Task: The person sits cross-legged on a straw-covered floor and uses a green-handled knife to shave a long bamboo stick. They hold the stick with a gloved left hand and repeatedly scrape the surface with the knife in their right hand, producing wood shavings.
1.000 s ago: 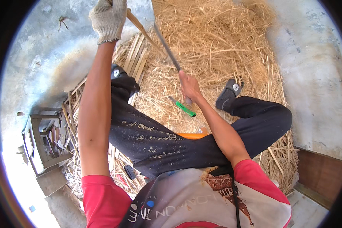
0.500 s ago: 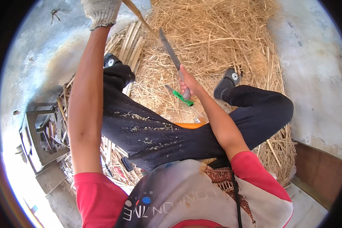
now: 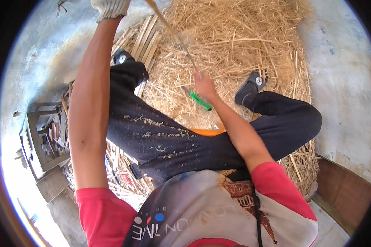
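My right hand is closed round the handle of a long-bladed knife, held out between my legs. The blade is smeared by motion and points up and away to the left. Its far end meets, or lies in line with, a thin light-brown strip that runs in from the upper edge; I cannot tell whether they touch. My left hand, in a pale knitted glove, is at the upper edge near that strip. Its fingers are cut off, so its grip is hidden. Below my right hand lies a green-handled knife.
Straw-like shavings cover the floor ahead. Split strips lie by my left foot. A wooden frame stands at the left. An orange thing shows under my legs. Walls rise on both sides.
The long-bladed knife has turned and now looks thin and blurred. My left hand has gone slightly higher, further out of view. The view has shifted a little.
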`<state>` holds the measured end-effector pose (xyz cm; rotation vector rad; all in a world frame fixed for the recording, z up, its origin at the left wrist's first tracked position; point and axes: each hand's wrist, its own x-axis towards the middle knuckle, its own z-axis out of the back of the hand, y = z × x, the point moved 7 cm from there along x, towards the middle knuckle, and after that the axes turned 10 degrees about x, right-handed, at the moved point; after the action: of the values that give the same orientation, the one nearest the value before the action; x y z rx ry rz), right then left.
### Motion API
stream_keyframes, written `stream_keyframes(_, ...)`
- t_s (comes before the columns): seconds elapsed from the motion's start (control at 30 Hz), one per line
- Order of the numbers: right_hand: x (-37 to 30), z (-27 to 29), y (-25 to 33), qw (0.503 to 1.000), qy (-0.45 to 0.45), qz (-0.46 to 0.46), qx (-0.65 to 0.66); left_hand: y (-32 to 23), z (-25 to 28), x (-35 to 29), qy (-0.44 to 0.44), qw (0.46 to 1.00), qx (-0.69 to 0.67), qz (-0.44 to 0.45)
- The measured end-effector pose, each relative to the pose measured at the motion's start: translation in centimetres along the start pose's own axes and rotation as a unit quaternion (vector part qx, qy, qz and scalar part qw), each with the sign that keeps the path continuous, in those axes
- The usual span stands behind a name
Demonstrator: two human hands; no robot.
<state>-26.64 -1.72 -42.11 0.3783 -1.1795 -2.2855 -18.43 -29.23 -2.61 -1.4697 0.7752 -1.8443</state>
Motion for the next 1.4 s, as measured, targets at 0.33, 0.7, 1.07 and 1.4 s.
stream_keyframes(0.33, 0.8, 0.2, -0.4, 0.837, 0.206, -0.353, 0.364, 2.0, 0.2, 1.5, 0.009, 0.998, -0.063, 0.013)
stream_keyframes(0.7, -0.8, -2.1, -3.1, 0.995, 0.019, -0.072, 0.071, 2.1, -0.6, 1.4, 0.028, 0.997, -0.073, 0.02)
stream_keyframes(1.07, -0.7, -1.2, 1.4, 0.936, 0.081, -0.205, 0.276, 3.8, 0.2, 2.3, 0.042, 0.994, -0.1, 0.01)
stream_keyframes(1.4, -1.2, -1.8, 4.3, 0.924, 0.138, -0.25, 0.256, 3.9, -1.1, 1.3, 0.034, 0.993, -0.116, 0.008)
